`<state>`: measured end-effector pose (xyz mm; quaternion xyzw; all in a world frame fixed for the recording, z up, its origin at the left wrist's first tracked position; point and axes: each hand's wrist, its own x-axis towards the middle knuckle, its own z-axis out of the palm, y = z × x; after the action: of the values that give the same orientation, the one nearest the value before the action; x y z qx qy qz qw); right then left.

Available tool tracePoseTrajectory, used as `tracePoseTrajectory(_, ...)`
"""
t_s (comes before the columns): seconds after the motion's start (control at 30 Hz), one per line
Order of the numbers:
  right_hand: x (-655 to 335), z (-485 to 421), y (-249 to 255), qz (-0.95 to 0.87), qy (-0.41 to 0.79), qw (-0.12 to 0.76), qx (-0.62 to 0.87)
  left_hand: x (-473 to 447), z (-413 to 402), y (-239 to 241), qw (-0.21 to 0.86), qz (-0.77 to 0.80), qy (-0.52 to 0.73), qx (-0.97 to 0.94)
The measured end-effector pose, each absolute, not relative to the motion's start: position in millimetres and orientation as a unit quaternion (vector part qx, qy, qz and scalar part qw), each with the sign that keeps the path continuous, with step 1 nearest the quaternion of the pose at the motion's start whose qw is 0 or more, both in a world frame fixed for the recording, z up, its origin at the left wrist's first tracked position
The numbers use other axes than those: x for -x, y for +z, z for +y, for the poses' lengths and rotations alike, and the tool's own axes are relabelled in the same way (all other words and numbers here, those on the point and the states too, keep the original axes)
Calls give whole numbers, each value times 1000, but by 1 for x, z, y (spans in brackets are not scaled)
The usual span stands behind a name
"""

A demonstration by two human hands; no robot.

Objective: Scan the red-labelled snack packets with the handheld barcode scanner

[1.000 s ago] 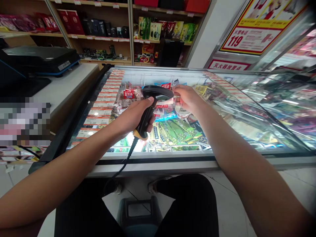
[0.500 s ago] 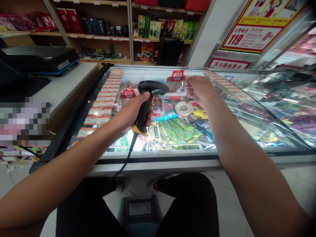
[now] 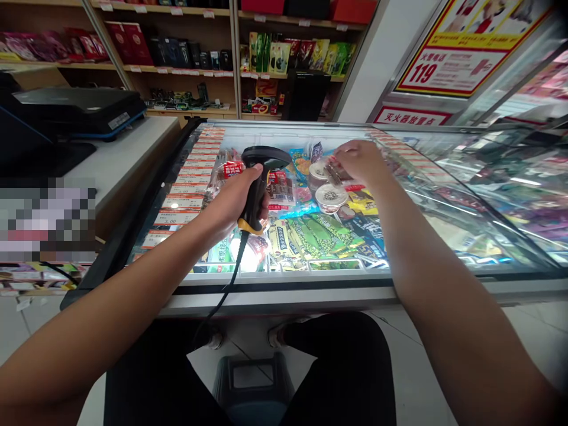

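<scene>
My left hand (image 3: 237,204) is wrapped round the grip of a black and yellow barcode scanner (image 3: 266,157), thumb on top; its cord (image 3: 236,260) hangs toward my lap. To the right, my right hand (image 3: 364,163) pinches a clear snack packet (image 3: 336,173) with brown contents, tilted so its front label does not show. Red-labelled packets lie by the scanner: one brown packet (image 3: 284,190) to its right and another packet (image 3: 231,170) behind my left hand. Two white-lidded tubs (image 3: 331,196) sit below the pinched packet.
Beneath my hands is a glass-topped freezer (image 3: 302,283) holding colourful packs, with a strip of price tags (image 3: 195,177) on the left. A counter with a scale (image 3: 84,106) stands left. Stocked shelves (image 3: 190,68) are behind; a stool (image 3: 252,390) stands between my legs.
My right hand has turned the snack packet from label-up to edge-on and lowered it, drawing it away from the scanner. The scanner has shifted slightly left.
</scene>
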<state>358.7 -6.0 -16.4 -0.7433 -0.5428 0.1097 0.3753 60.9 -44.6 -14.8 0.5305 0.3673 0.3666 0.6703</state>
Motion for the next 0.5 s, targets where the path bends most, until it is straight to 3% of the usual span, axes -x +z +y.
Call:
tracePoseTrajectory(0.07,-331,-14,-12,-546,262,342,718,-63,-42,-19,666,373,377,-525)
tracePoseTrajectory(0.17,-304,-19,-16,-544,329,335,695,-67,-38,-27,661,389,382,-516)
tracePoseTrajectory(0.5,-286,-11,-40,-396,612,442,522,-72,-32,-48,682,370,366,-514)
